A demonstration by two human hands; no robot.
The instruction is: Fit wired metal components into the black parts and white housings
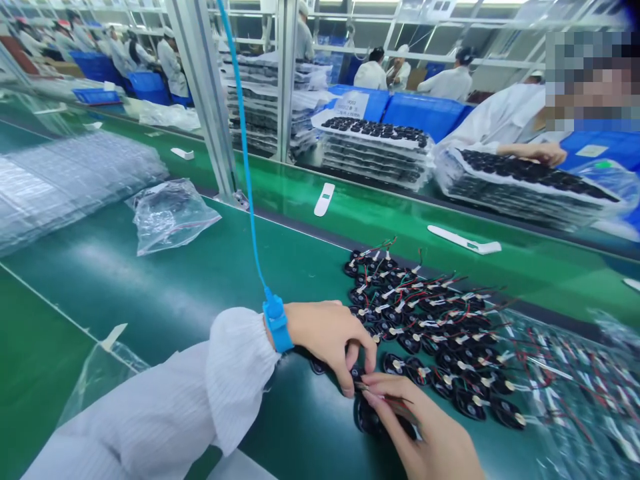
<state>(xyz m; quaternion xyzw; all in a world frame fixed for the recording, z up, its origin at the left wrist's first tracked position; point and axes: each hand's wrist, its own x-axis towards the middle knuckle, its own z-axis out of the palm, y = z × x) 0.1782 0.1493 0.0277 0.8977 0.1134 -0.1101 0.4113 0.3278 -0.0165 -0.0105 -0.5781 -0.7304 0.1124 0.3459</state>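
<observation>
My left hand (325,337), with a blue wrist strap (277,323) on it, bends over the green work surface. Its thumb and fingers close on a small black part, mostly hidden beneath them. Against these fingertips, my right hand (425,427) pinches the end of some thin red and dark wires (400,401). Another black rounded part (369,419) lies just below the fingertips, partly covered by my right hand. To the right of both hands, several black parts with pale discs and coloured wires (443,320) lie in rows.
A blue cord (245,133) runs up from the strap. Clear plastic trays (75,173) and a zip bag (170,217) lie left. Wired pieces on clear plastic (575,380) lie right. Beyond the green belt (390,220) stand stacked trays (375,157); a co-worker's hand (543,153) reaches over another stack.
</observation>
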